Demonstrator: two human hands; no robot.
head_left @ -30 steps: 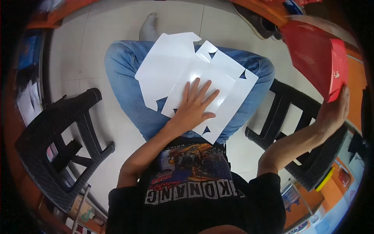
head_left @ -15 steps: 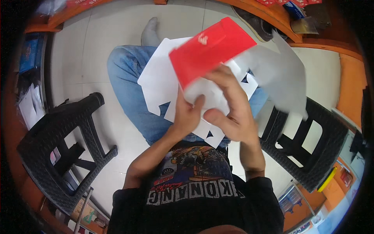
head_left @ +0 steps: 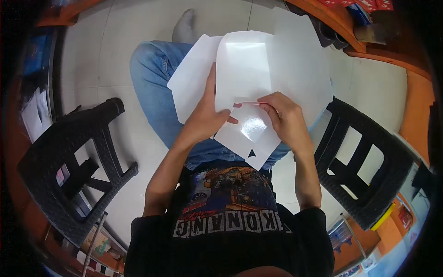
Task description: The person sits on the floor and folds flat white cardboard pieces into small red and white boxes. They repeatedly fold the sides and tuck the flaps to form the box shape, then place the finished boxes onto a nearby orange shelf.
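Both hands (head_left: 244, 115) pinch a glossy white die-cut cardboard sheet (head_left: 251, 69) over denim-clad lap (head_left: 152, 87).

Pretty bright, even indoor light from overhead. Your glossy white sheets (head_left: 251, 69) catch glare right between your fingers (head_left: 221, 113) and just above them. Soft shadows fall under the black stools (head_left: 69, 161). Heavy fisheye bending, corners go black, edges a bit soft.
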